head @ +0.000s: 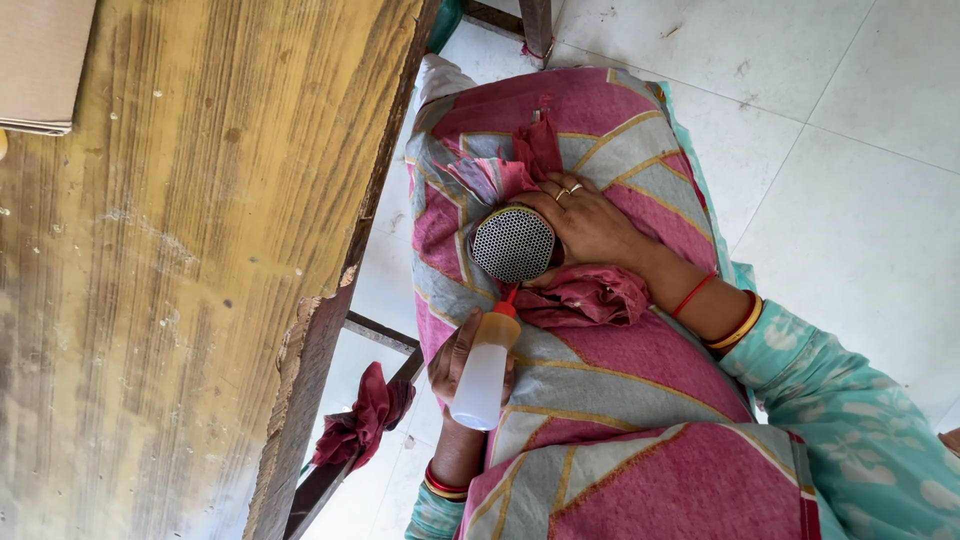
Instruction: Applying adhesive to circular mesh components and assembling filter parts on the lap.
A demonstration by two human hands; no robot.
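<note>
Gripping 1 round perforated metal piece [512, 243] on the lap, right hand [590, 225] fingers wrapped on it. Left hand [455, 362] fingers clamped on 1 squeeze bottle [482, 375], red nozzle possibly touching it. 2 red rags [585, 295] beside.

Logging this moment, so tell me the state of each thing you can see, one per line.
Squeeze bottle: capped in orange, tilted, nozzle at the mesh disc.
Mesh disc: held on the lap, wrapped in red cloth.
Left hand: gripping the bottle.
Right hand: gripping the disc.
Rag: hanging on the table frame.
</note>
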